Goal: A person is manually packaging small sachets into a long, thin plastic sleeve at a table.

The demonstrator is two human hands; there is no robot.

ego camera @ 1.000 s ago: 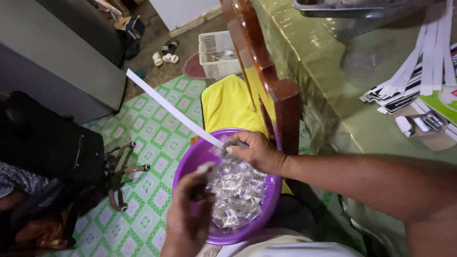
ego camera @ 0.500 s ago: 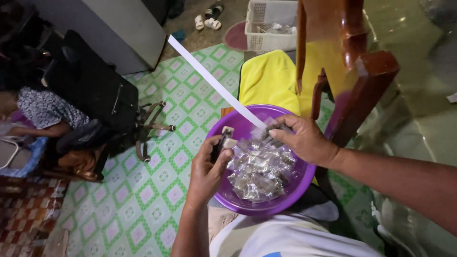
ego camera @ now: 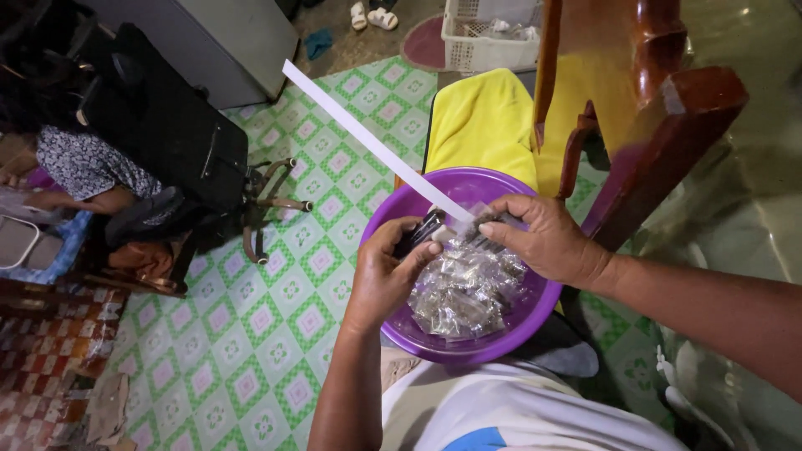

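A purple basin (ego camera: 501,334) sits on the person's lap, low in the middle of the frame, part-filled with small clear plastic packets (ego camera: 464,292) of something dark. Both hands work just over its upper rim. The left hand (ego camera: 386,271) curls its fingers (ego camera: 409,242) closed around a small dark object (ego camera: 424,227), which looks like a stapler, though I cannot tell for sure. The right hand (ego camera: 547,240) comes in from the right of the frame, its fingers (ego camera: 501,219) pinched shut on a packet at the near end of a long white strip (ego camera: 368,138). That strip runs stiffly from the hands up toward the upper left, over the green-and-white patterned floor mat (ego camera: 251,334). Just behind the basin lies a yellow cloth (ego camera: 484,117), and beside it, in the upper right, stands a dark wooden chair (ego camera: 652,108). A white plastic basket (ego camera: 493,38) rests on the floor at the top. At the far left another person (ego camera: 83,167) in a patterned top sits by a black bag (ego camera: 167,125).
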